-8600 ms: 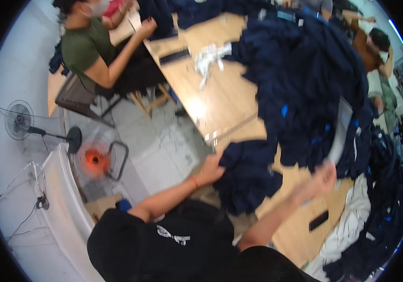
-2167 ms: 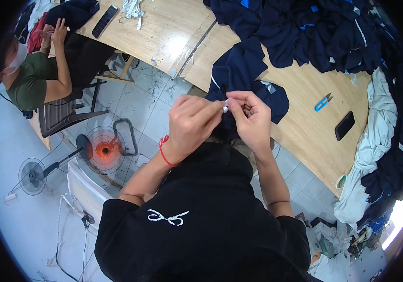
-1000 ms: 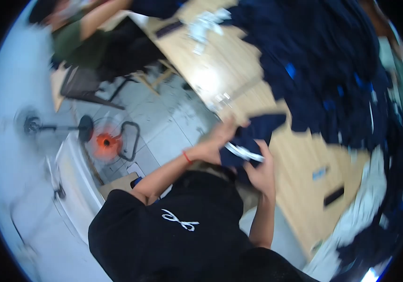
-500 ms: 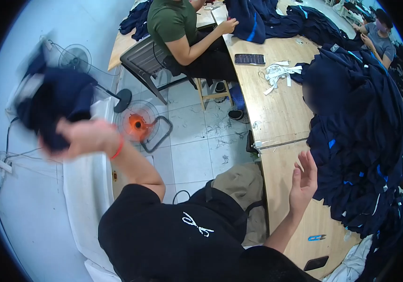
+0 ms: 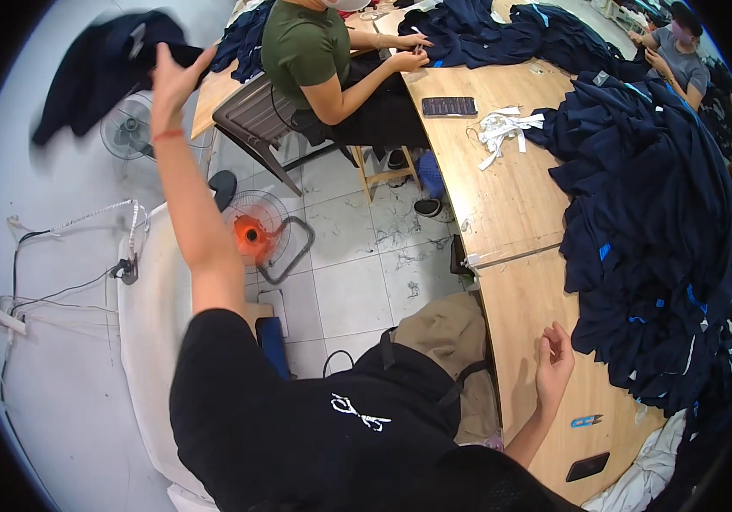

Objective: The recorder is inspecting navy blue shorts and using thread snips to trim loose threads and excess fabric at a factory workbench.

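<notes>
One dark blue garment (image 5: pixel 97 72) is up in the air, just past my left hand (image 5: pixel 174 77). It looks blurry, so I think it is flying. My left arm is stretched high and far out to my left side. The grip of that hand looks open, with the fingers spread. I cannot tell if a fingertip touches the cloth or not.

My right hand (image 5: pixel 554 363) rests low on the wooden table (image 5: pixel 519 205). Its grip is loose and half curled, and it holds nothing. I think it waits there because the next clothes are close by.

Just to the right of that hand is a big heap of dark blue clothes (image 5: pixel 652 230). It is piled high on the table, so I can reach it easily. Near that hand, toward me, lie small blue snips (image 5: pixel 585 421) and a black phone (image 5: pixel 588 467).

Below my raised hand stand an orange floor fan (image 5: pixel 255 232) and a grey fan (image 5: pixel 127 128). Farther off, a person in a green shirt (image 5: pixel 306 47) sits on a chair and works on blue cloth at the same table.
</notes>
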Demonstrator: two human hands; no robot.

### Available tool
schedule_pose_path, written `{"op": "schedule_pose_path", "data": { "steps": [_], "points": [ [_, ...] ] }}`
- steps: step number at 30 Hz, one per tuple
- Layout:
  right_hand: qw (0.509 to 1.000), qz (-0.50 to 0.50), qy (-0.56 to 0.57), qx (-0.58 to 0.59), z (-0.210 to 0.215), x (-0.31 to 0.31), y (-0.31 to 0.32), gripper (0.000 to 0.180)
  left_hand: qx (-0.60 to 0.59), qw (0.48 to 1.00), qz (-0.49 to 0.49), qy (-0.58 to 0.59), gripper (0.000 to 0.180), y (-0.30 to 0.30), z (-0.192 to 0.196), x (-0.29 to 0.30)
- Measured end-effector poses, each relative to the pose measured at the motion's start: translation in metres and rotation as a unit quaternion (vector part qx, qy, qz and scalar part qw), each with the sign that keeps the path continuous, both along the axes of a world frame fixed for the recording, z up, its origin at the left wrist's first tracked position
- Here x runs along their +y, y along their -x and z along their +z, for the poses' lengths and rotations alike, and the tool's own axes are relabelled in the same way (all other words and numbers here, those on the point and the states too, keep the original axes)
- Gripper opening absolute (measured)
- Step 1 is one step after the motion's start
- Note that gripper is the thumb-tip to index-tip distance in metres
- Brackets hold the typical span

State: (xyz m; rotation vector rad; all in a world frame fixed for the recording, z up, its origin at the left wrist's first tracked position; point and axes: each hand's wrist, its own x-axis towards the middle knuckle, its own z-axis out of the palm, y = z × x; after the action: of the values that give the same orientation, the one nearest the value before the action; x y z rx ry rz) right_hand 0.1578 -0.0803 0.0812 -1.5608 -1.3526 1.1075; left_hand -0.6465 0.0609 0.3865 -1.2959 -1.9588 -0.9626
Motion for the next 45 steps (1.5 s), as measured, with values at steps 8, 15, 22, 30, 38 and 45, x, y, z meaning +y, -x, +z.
{"op": "schedule_pose_path", "data": {
  "steps": [8,15,22,30,38,45],
  "points": [
    [0.997,-0.064,0.038,0.016,-0.007,-0.051,0.003,0.032,-0.048,0.996,-0.052,-0.061,0.071,-0.152,-0.092,0.096],
    [0.973,-0.092,-0.026,-0.209,0.02,-0.063,0.016,0.031,-0.243,0.778,-0.525,0.243,0.047,-0.485,-0.31,0.025],
    [0.916,-0.341,0.036,-0.21,-0.009,-0.146,-0.039,0.031,-0.185,0.627,-0.677,0.339,0.041,-0.65,-0.376,-0.075],
    [0.853,-0.344,-0.009,-0.393,-0.041,-0.151,-0.057,0.064,-0.26,0.647,-0.685,0.21,0.045,-0.722,-0.311,0.002],
    [0.764,-0.445,0.001,-0.468,-0.075,-0.128,-0.061,0.059,-0.032,0.729,-0.66,-0.181,0.056,-0.811,-0.136,0.144],
    [0.733,-0.545,0.0,-0.408,-0.065,-0.127,-0.064,0.045,0.168,0.789,-0.587,0.068,0.035,-0.804,-0.125,0.302]
  ]
}}
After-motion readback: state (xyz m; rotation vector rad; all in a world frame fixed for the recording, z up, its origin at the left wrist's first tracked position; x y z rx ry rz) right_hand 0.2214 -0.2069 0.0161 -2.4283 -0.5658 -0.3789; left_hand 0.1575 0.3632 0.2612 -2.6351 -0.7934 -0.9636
